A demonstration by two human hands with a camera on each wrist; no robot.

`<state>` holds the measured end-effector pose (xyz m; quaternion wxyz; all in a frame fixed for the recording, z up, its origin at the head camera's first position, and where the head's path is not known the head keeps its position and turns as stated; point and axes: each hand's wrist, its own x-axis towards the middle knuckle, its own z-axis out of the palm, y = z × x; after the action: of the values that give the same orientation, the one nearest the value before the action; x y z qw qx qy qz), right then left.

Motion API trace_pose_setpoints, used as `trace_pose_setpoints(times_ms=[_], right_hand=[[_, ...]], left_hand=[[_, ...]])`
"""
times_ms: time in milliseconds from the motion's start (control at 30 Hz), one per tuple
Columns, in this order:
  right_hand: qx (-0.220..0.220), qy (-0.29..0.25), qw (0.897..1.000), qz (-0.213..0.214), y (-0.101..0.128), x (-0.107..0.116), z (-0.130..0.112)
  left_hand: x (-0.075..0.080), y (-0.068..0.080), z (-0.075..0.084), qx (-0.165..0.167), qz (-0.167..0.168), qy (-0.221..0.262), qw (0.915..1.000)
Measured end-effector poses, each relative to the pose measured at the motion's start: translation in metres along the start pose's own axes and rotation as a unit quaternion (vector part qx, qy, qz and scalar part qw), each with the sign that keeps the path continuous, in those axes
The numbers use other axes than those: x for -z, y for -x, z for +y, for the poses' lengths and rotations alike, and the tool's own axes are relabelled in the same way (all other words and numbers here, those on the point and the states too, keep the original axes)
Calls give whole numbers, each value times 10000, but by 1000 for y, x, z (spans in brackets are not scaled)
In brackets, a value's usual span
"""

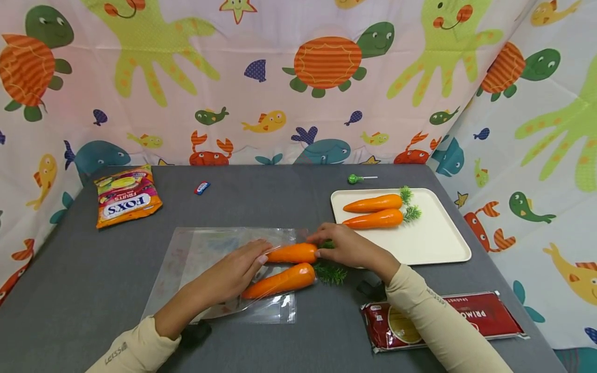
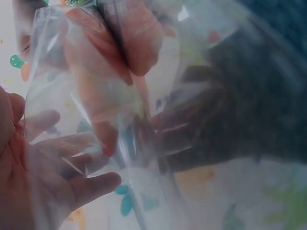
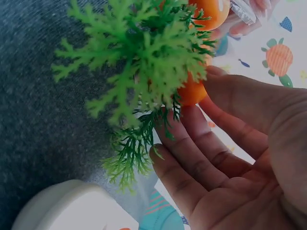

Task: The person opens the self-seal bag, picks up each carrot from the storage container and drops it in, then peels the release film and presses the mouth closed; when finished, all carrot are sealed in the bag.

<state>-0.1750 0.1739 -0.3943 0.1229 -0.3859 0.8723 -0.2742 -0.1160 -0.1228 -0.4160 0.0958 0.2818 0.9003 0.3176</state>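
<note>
Red, rectangular plastic pasta packet (image 1: 485,314): right of the transparent plastic bag (image 1: 186,269), toward the near edge. Two orange, tapered carrots with green leafy tops (image 1: 284,281) lie partly within the bag, tops projecting past its right side. Left hand (image 1: 235,272): fingers extended, resting against the film. Right hand (image 1: 350,246): thumb and fingers gripping the farther carrot near its top. Beyond the bag, right: cream rectangular tray (image 1: 434,233) bearing two more carrots (image 1: 373,203); beyond the bag, left: orange-and-magenta candy pouch (image 1: 128,197).
</note>
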Motion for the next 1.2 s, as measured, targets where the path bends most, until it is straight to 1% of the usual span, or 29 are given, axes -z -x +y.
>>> trace_pose_setpoints(times_ms=[167,300,400,500,667,733,833,900,1000,1200], right_hand=[[111,-113,9999,-39,-1,-1,0],[114,-153,9998,48,1,0,-3],[31,-182,9996,206,7,4,-7],[57,-147,9991,392,15,8,-10],[32,-137,9985,529,30,10,-15],[-118,-194,9983,532,36,9,-17],[-289,-234,9980,512,43,5,-22],[-322,-226,9981,474,46,2,-23],[-305,-214,9983,442,49,-3,-26],[-375,-137,9972,629,55,-7,-32]], left_hand=[[-1,-1,1,-98,-32,37,9999],[-2,-1,2,-140,-22,26,9999],[-2,-1,3,-162,-11,-41,9999],[-2,0,4,-232,24,-172,9996],[0,0,8,-200,47,-381,9991],[2,0,10,-186,36,-425,9989],[4,-2,12,-277,37,-479,9985],[4,-3,12,-326,41,-489,9983],[5,-4,13,-316,3,-493,9983],[8,-4,14,-274,-161,-618,9976]])
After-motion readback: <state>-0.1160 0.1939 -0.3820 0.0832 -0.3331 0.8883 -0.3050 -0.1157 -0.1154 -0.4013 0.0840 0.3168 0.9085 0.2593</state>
